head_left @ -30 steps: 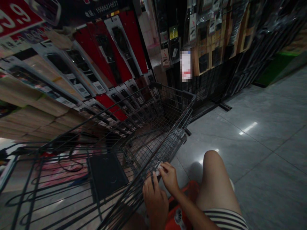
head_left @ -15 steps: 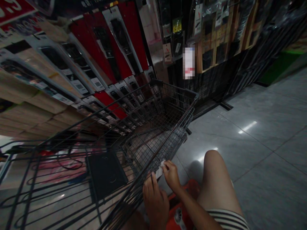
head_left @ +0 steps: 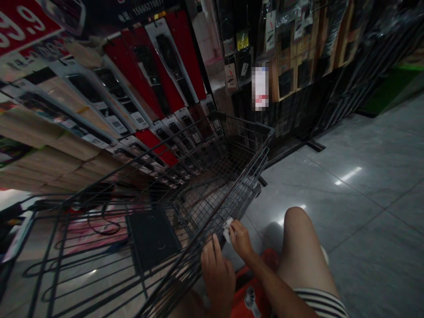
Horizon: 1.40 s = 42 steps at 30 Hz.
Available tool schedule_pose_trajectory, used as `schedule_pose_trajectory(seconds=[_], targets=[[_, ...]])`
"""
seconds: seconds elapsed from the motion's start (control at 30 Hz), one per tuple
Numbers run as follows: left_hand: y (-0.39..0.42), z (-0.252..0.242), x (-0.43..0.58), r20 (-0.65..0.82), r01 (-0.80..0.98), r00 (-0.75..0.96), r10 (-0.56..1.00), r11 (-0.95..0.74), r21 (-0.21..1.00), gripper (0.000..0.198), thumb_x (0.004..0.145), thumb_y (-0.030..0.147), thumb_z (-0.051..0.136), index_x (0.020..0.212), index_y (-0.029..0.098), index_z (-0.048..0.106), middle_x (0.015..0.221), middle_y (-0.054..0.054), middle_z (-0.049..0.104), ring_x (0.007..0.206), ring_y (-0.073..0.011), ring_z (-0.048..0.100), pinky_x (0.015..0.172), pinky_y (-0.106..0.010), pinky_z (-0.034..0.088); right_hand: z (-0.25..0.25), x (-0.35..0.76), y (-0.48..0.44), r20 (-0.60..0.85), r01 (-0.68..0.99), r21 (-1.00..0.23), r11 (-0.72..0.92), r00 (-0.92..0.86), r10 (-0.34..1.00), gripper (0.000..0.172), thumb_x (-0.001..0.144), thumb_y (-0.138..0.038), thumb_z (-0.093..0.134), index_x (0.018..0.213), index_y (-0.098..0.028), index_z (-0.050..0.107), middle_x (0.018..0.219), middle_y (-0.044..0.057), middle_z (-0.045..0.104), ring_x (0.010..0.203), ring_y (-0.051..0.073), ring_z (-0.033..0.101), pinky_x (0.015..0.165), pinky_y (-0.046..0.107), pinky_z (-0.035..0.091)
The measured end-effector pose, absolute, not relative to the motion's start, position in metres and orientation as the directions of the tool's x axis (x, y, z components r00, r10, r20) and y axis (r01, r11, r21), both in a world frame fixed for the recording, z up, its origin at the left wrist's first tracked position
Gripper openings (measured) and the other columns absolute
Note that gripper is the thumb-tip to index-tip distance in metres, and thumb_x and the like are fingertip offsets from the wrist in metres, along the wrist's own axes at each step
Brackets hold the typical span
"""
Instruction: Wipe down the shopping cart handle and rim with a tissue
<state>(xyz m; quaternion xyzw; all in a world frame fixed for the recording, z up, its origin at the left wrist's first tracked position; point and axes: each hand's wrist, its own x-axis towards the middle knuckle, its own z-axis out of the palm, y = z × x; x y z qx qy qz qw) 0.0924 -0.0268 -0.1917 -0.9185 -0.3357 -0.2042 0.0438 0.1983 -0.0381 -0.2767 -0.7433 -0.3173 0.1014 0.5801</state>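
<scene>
My right hand is closed, pinching a crumpled white tissue against the outer side of the shopping cart. Just left of it, my left hand lies with fingers stretched along the cart's wire side, touching it and holding nothing that shows. Dark wire mesh forms the shopping cart, which runs from the lower left to the middle of the view. A dark flat panel sits in its near part.
Packaged goods hang on a display rack beyond the cart. A black rack foot stands on the grey tiled floor. My bent knee is at the right, with an orange-red object below my hands. Pink items show through the wires.
My right hand has shifted slightly, and the tissue looks more crumpled and farther from my left hand's fingertips. The view has tilted slightly; the cart stays in place.
</scene>
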Motion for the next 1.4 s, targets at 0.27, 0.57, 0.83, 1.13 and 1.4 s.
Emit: schedule_pose_trajectory(seconds=[0.27,0.57,0.83,1.13,1.4], targets=[[-0.03,-0.194,0.094,0.392,0.646,0.682,0.618,-0.76,0.075,0.072,0.075,0.002,0.041,0.143,0.008,0.02,0.121,-0.017,0.052,0.114,-0.0268,0.046,0.096,-0.045,0.041,-0.305,0.196,-0.059,0.078,0.189,-0.96,-0.205,0.887,0.456,0.018,0.083,-0.021,0.043,0.077,-0.019,0.06,0.073,0.004,0.063,0.069,0.018,0.059,0.066,0.027,0.045],[-0.03,-0.194,0.095,0.393,0.664,0.671,0.629,-0.745,0.058,0.076,0.074,0.002,0.04,0.145,0.012,0.015,0.12,-0.016,0.051,0.111,-0.0275,0.048,0.092,-0.047,0.043,-0.294,0.204,-0.043,-0.009,0.032,-0.993,-0.11,0.933,0.359,0.018,0.08,-0.029,0.052,0.072,-0.018,0.064,0.077,0.004,0.056,0.073,0.017,0.054,0.067,0.027,0.046],[-0.026,-0.194,0.094,0.382,0.659,0.684,0.621,-0.751,0.04,0.078,0.074,0.003,0.041,0.145,0.012,0.012,0.119,-0.016,0.052,0.111,-0.0275,0.048,0.092,-0.046,0.043,-0.305,0.217,-0.045,0.063,0.181,-0.97,-0.159,0.828,0.558,0.021,0.078,-0.017,0.049,0.06,-0.02,0.058,0.072,0.002,0.052,0.07,0.016,0.053,0.067,0.027,0.044],[-0.028,-0.193,0.093,0.358,0.676,0.682,0.638,-0.736,0.025,0.075,0.075,0.005,0.044,0.145,0.012,0.016,0.121,-0.017,0.051,0.112,-0.028,0.048,0.093,-0.049,0.042,-0.289,0.213,-0.036,0.01,0.078,-0.99,-0.121,0.877,0.48,0.02,0.076,-0.02,0.051,0.058,-0.019,0.06,0.063,0.0,0.052,0.062,0.015,0.05,0.057,0.024,0.04],[-0.033,-0.197,0.099,0.38,0.704,0.656,0.652,-0.711,0.005,0.075,0.074,0.006,0.045,0.144,0.012,0.018,0.121,-0.016,0.047,0.114,-0.0295,0.044,0.095,-0.049,0.041,-0.3,0.201,-0.034,-0.114,-0.097,-0.993,-0.06,0.904,0.411,0.014,0.074,-0.028,0.053,0.068,-0.019,0.063,0.064,-0.001,0.053,0.056,0.013,0.049,0.052,0.024,0.042]])
